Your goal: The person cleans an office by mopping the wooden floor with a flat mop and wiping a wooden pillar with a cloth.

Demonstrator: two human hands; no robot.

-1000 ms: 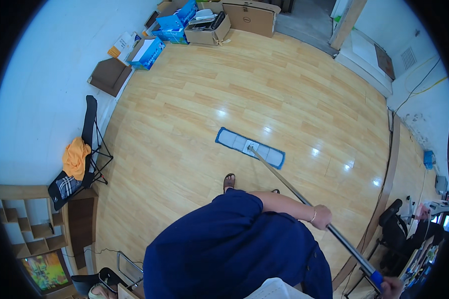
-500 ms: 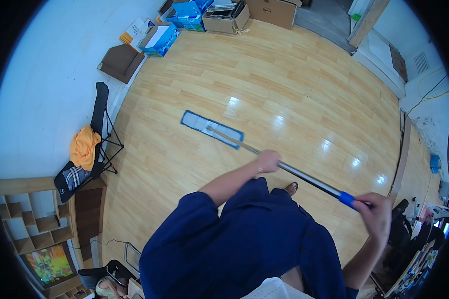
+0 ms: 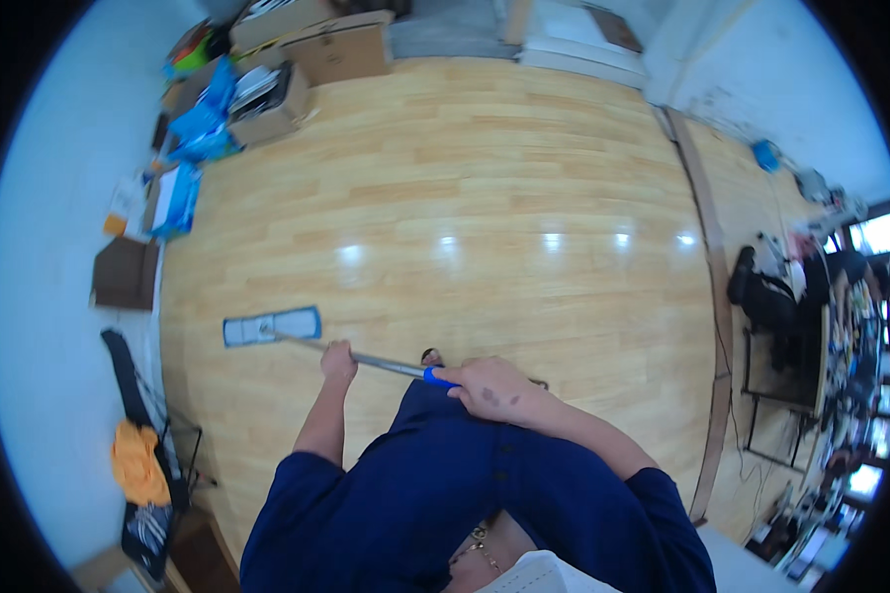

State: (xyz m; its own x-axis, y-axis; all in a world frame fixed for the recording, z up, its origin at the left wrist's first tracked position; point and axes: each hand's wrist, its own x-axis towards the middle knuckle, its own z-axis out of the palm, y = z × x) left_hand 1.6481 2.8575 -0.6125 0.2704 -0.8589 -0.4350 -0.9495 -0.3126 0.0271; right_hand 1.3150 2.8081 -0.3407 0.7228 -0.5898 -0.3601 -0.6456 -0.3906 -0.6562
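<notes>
A flat mop has its long rectangular head (image 3: 272, 326), pale with a blue fringe, lying on the wooden floor to the left. From it a metal pole (image 3: 391, 365) slants up toward my body. My left hand (image 3: 338, 362) is wrapped round the pole's lower part, not far from the mop head. Around the blue grip (image 3: 440, 377) at the pole's upper end, my right hand (image 3: 491, 385) is closed, in front of my waist. One of my sandalled feet (image 3: 431, 357) shows just beyond the pole.
Along the left wall stand a folding chair (image 3: 173, 445) with an orange cloth (image 3: 139, 463), a brown box (image 3: 126, 274) and a blue carton (image 3: 176, 200). Cardboard boxes (image 3: 336, 51) sit at the far left. On the right are a floor strip (image 3: 704, 212) and a desk (image 3: 796, 371).
The view has turned to the right. The mop head has swung left and nearer. My right hand has come in from the far right to my waist, still gripping the handle.
</notes>
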